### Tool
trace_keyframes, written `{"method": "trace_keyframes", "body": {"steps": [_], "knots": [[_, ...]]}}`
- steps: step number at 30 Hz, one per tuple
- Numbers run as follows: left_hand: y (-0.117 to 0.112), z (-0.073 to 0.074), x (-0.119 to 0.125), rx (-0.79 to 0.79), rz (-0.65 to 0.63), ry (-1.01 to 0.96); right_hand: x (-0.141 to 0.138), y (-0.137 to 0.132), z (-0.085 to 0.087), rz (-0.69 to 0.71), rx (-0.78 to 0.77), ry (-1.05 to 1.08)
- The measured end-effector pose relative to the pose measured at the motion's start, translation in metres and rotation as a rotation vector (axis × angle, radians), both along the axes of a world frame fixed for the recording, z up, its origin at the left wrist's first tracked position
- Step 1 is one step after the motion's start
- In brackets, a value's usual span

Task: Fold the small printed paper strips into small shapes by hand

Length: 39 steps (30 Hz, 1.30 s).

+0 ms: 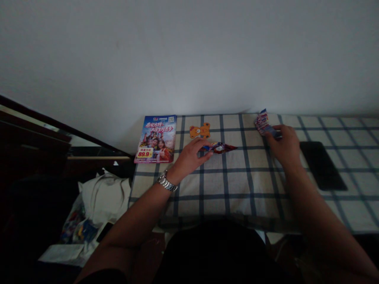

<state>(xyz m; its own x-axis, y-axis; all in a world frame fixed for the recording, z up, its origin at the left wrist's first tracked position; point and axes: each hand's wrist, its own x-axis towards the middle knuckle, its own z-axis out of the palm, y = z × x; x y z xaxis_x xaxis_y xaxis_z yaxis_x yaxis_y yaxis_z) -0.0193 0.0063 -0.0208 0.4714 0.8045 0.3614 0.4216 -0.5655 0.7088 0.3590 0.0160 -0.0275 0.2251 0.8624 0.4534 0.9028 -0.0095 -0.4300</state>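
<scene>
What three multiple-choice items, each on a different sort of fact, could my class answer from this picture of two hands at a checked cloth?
1. Where does the black smartphone lie on the checked cloth?
A. On top of the brochure
B. To the right of the right hand
C. Between the two hands

2. What colour is the bear-shaped cut-out?
A. Blue
B. Green
C. Orange

3. What state is the left hand in?
A. Its fingertips reach a printed wrapper
B. It grips the brochure
C. It is holding the smartphone

Answers:
1. B: the smartphone lies on the cloth beyond the right hand, which holds a stack of printed wrappers.
2. C: the cut-out shows orange against the cloth.
3. A: the wrapper lies at the left hand's fingertips.
</scene>
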Motion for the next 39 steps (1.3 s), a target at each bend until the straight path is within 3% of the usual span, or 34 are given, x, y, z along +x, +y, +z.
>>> {"method": "trace_keyframes", "body": {"steps": [11, 20, 28, 39], "knots": [[0.0, -0.004, 0.002, -0.04, 0.009, -0.082, -0.012, -0.006, 0.005, 0.073, -0.051, 0.177], [0.001, -0.004, 0.003, -0.092, 0.036, -0.129, -0.036, -0.013, 0.011, 0.278, -0.154, 0.54], [0.001, -0.002, 0.005, -0.13, 0.029, -0.118, -0.064, -0.016, 0.014, 0.435, -0.234, 0.704], [0.003, -0.007, 0.008, -0.315, -0.031, -0.294, -0.081, -0.022, 0.015, 0.496, -0.29, 0.743]]}}
